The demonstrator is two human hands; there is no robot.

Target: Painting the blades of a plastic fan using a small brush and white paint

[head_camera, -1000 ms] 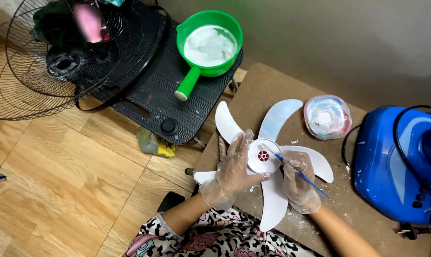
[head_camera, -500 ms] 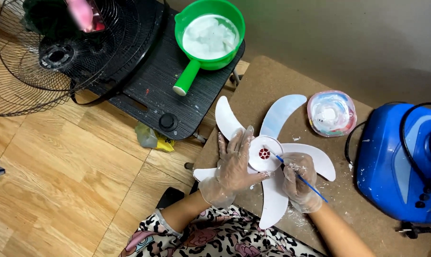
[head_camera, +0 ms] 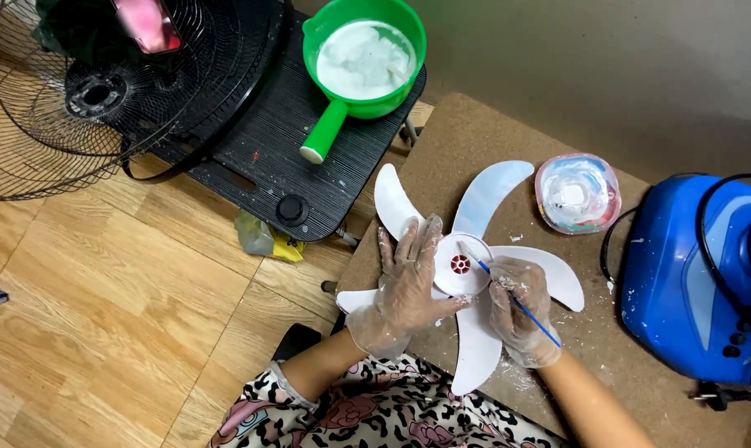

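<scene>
At frame centre, I noted the left hand pressed flat on the fan blade lying on the desk; the right hand gripped a thin brush at the hub. In my judgement, a slipped blade could smear the wet paint.

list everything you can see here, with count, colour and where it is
fan blade: 1, white with five vanes and a red centre, flat on the board
board: 1, brown, under the blade
brush: 1, thin blue handle, in the right hand, tip near the hub
small tub: 1, clear with white and pink smears, on the board at upper right
scoop pan: 1, green, holds white stuff, on the black base
black base: 1, upper middle
wire fan guard: 1, black, upper left
blue housing: 1, right edge
left hand: clear glove, pressed flat on the blade
right hand: clear glove, holds the brush
</scene>
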